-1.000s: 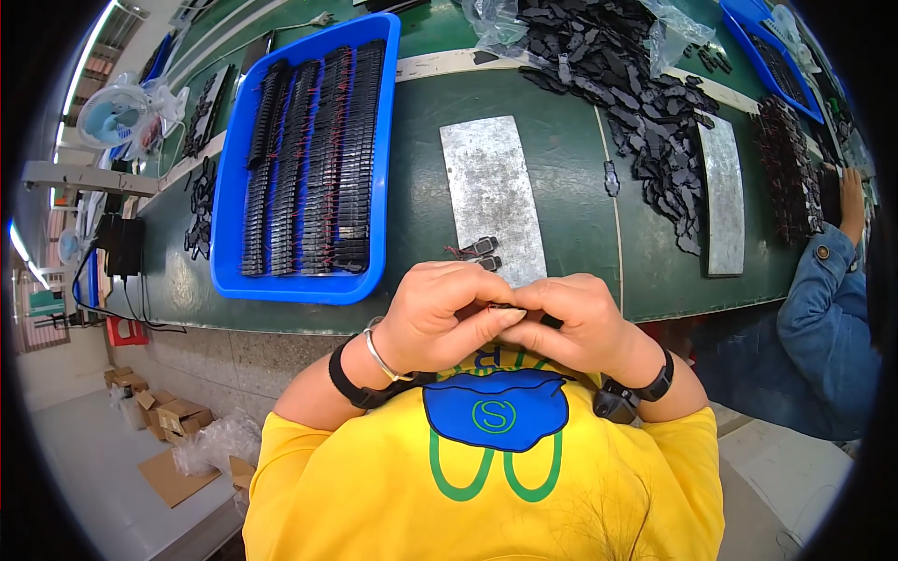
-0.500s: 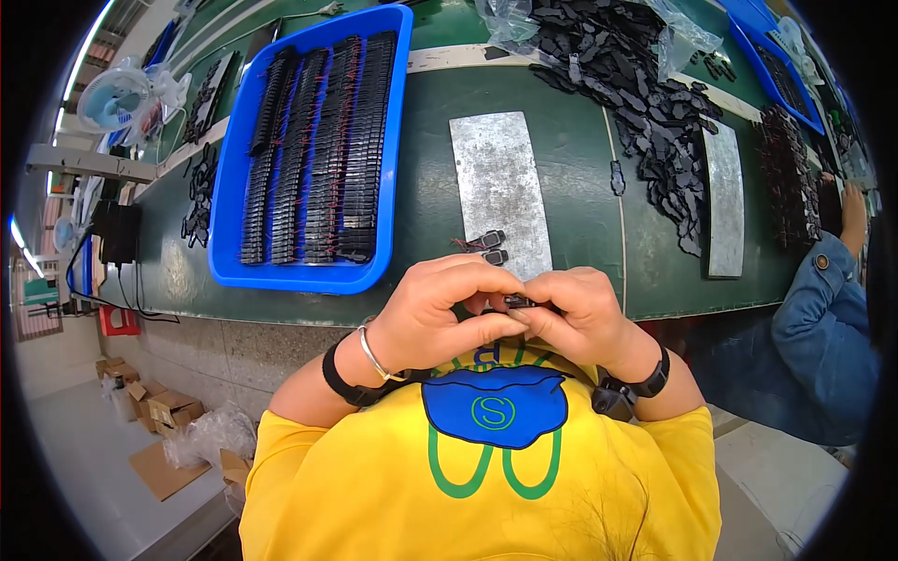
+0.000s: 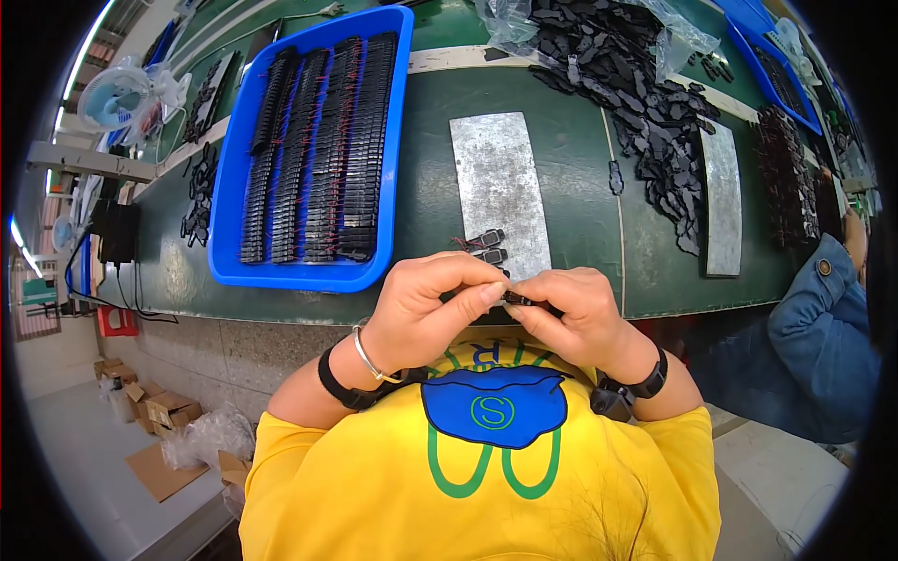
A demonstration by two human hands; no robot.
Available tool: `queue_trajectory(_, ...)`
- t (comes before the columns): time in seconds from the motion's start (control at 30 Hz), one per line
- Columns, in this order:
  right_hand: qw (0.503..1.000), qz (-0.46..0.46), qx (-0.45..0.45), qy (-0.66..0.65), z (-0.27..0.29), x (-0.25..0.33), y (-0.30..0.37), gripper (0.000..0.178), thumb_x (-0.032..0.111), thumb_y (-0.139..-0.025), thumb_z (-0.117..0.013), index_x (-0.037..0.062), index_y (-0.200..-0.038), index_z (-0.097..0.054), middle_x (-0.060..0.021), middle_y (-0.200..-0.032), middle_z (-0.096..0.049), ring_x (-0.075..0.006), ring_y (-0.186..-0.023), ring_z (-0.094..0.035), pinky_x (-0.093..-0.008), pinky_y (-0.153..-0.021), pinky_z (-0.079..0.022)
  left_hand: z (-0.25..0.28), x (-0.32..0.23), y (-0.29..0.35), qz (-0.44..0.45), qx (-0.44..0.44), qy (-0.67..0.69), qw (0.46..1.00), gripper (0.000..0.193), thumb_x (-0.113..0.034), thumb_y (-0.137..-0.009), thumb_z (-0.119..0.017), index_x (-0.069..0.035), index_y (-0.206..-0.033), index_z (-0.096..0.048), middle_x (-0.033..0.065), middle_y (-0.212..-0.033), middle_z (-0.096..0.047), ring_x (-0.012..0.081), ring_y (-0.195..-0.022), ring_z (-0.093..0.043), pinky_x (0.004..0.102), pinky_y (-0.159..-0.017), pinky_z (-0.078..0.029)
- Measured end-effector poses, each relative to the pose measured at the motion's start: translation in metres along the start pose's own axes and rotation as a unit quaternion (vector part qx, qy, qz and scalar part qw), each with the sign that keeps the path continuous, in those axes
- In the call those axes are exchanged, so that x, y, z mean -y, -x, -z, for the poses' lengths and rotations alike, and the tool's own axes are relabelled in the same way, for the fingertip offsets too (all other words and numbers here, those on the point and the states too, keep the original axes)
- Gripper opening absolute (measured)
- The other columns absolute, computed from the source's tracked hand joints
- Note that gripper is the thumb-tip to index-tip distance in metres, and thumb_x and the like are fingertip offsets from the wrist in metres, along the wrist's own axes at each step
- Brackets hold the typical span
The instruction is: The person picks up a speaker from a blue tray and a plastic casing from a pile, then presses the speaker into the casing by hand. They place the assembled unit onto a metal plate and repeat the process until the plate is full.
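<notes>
Handwork step, I'd judge: right hand [image 3: 580,307] pinches small black part [image 3: 517,299]; left hand [image 3: 421,309] has fingertips nearly meeting, hold unclear. Next move needs steady pinch.

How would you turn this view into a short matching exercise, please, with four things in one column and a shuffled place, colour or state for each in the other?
Things:
1. right hand
2. large blue tray
3. pile of flat dark pieces
4. cardboard boxes

Places, colours or states:
A. filled with rows of black parts
B. brown, at the picture's lower left
C. pinching a small dark part
D. heaped toward the upper right on the green table

Pairs: 1-C, 2-A, 3-D, 4-B
</notes>
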State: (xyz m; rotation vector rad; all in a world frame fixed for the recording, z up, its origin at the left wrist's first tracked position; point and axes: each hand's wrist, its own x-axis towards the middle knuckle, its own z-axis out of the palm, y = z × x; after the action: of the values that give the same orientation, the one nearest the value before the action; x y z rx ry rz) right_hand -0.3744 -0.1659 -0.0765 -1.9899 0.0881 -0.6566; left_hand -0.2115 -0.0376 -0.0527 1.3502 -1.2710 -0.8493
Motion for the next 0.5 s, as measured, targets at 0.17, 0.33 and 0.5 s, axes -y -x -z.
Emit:
queue_trajectory(0.17,1.000,0.014,0.005,0.008,0.002,0.005,-0.004,0.012,0.001,-0.073,-0.069,-0.0012,-0.084,-0.064,-0.0121,-0.067,-0.062,-0.0229,-0.053,-0.061,-0.0296,-0.048,-0.044,0.000,0.002,0.002,0.064,-0.009,0.104,0.992,0.012,-0.002,-0.083,-0.065,0.002,-0.094,-0.066,0.0105,-0.084,-0.064,0.0151,-0.072,-0.062,0.0239,-0.066,-0.049)
queue_trajectory(0.33,0.999,0.016,0.006,0.033,0.002,0.002,-0.002,0.012,0.001,-0.072,-0.069,-0.0009,-0.083,-0.064,-0.0108,-0.066,-0.061,-0.0224,-0.051,-0.059,-0.0301,-0.047,-0.044,0.007,-0.013,-0.009,-0.020,0.023,-0.055,0.998,0.016,-0.002,-0.076,-0.071,0.001,-0.091,-0.066,0.0101,-0.083,-0.065,0.0170,-0.070,-0.063,0.0257,-0.064,-0.049)
queue_trajectory(0.5,0.998,0.009,0.016,0.061,-0.002,0.006,-0.001,0.013,0.000,-0.070,-0.069,-0.0006,-0.082,-0.064,-0.0098,-0.064,-0.060,-0.0219,-0.049,-0.057,-0.0305,-0.045,-0.043,0.008,-0.003,-0.008,-0.133,0.055,-0.171,0.975,0.021,-0.003,-0.070,-0.075,-0.001,-0.089,-0.066,0.0097,-0.080,-0.066,0.0208,-0.069,-0.063,0.0281,-0.062,-0.049)
